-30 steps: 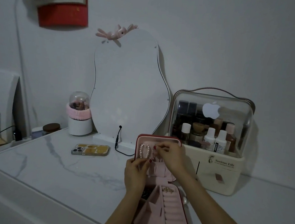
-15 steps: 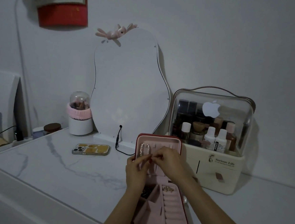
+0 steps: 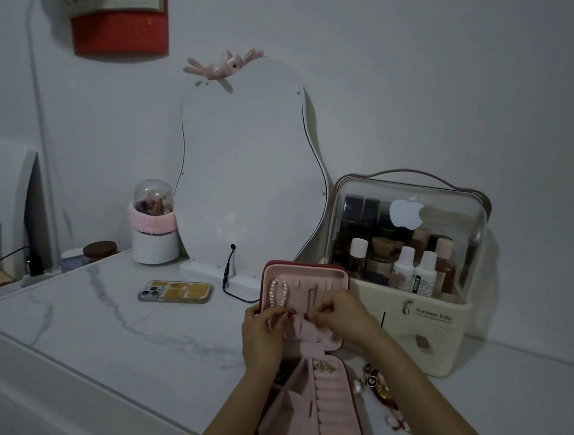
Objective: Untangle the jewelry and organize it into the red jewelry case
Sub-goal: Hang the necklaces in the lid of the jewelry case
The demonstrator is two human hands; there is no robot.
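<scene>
Fingertips (image 3: pixel 300 316) meet — pinched item seemingly hidden.

Left hand (image 3: pixel 263 332) and right hand (image 3: pixel 342 319) at the open red jewelry case's (image 3: pixel 351 425) lid — pearl bracelet (image 3: pixel 278 293) inside.

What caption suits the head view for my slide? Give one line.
Both hands, left hand and right hand, work at the upright lid of the open red jewelry case, beside a hung pearl bracelet.

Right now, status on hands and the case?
Left hand and right hand pinching something small at the lid pocket. Red jewelry case open, pearl strand hung. Loose jewelry beside it.
</scene>
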